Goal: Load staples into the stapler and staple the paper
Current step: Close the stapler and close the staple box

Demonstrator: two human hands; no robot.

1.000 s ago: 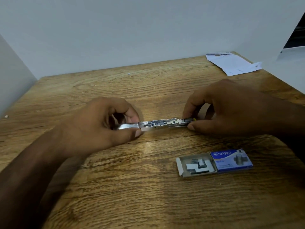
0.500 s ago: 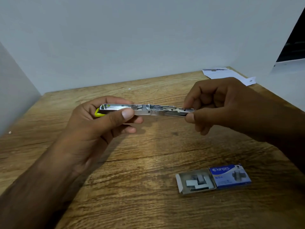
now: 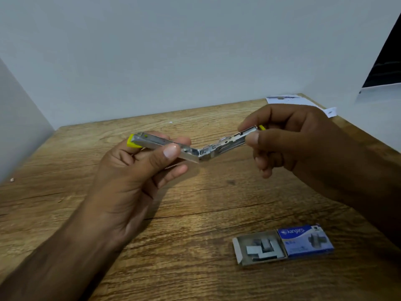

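Holding the stapler (image 3: 195,146) up off the bench (image 3: 195,213) now, and it's gone from flat-open half a second ago to a V at the hinge. My left hand (image 3: 138,168) fingers pinch the yellow-tipped half, right hand (image 3: 288,137) fingers pinch the other end. I reckon it's ready for staples. The staple box (image 3: 282,244) sits open, near right, the paper (image 3: 288,99) lies far right at the bench edge, plenty of bare room between.

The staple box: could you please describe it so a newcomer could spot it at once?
On the wooden table, look near the front right. The staple box lies flat, its tray slid out showing grey staple strips; its blue printed sleeve sets it apart.
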